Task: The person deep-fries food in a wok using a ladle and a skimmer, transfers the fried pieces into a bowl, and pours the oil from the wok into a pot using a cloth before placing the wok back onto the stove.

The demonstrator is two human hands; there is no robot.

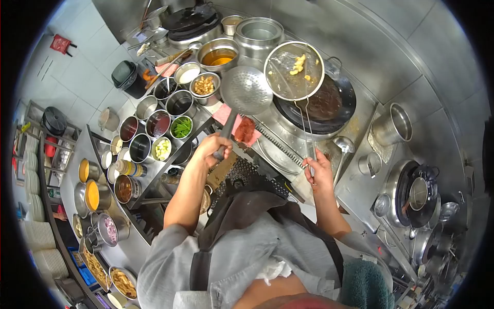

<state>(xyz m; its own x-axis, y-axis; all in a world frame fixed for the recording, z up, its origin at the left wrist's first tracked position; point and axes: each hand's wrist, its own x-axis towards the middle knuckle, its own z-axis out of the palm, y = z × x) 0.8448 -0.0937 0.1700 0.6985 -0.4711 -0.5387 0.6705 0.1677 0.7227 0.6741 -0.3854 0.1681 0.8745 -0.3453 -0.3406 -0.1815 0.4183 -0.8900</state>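
Note:
My left hand is wrapped around the dark handle of a perforated skimmer, whose round metal bowl is held out over the counter. My right hand grips the wire handle of a mesh strainer. A few yellow pieces of food lie in the strainer's mesh. Behind and below the strainer sits a dark wok on the stove, partly hidden by it. The skimmer's bowl and the strainer's rim are close together. A ladle rests just right of my right hand.
Left of the stove stand several metal containers, including chopped greens and browned pieces. A bowl of amber liquid and a lidded pot are at the back. Pink and red cloths lie near the stove's front. Another wok is at right.

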